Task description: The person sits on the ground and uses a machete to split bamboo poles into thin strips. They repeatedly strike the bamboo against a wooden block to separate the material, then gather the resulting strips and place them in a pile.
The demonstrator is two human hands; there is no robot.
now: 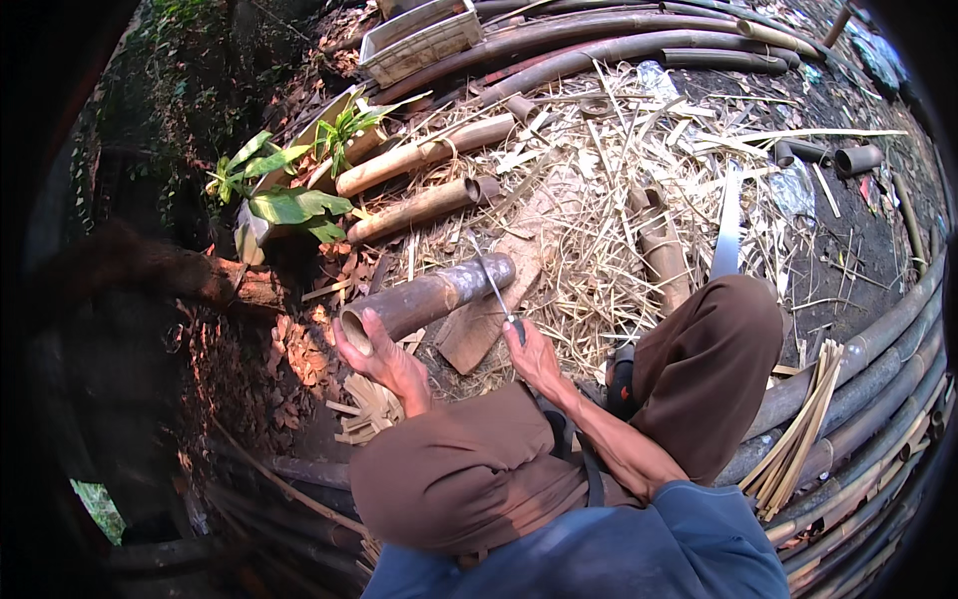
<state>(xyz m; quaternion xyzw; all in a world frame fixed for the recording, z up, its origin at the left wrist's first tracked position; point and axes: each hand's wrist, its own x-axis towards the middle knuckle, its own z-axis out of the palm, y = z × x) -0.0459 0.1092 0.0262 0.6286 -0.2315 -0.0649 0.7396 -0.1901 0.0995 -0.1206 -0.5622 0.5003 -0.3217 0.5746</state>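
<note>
A thick bamboo section (424,298) lies slanted before me, its open hollow end toward my left and its far end over a wooden board (479,324). My left hand (387,361) is closed around the lower side of that hollow end. In my right hand (539,357) I grip the dark handle of a knife (494,283). Its narrow metal blade crosses the bamboo near the far end and looks to touch it. Part of the handle is hidden by my fingers.
Bamboo shavings (589,230) cover the ground ahead. Cut bamboo tubes (429,155) lie beyond, beside green plants (294,205). A saw blade (728,225) stands past my right knee. Long poles (848,404) and split strips (803,434) lie at right. A pale crate (419,42) sits far back.
</note>
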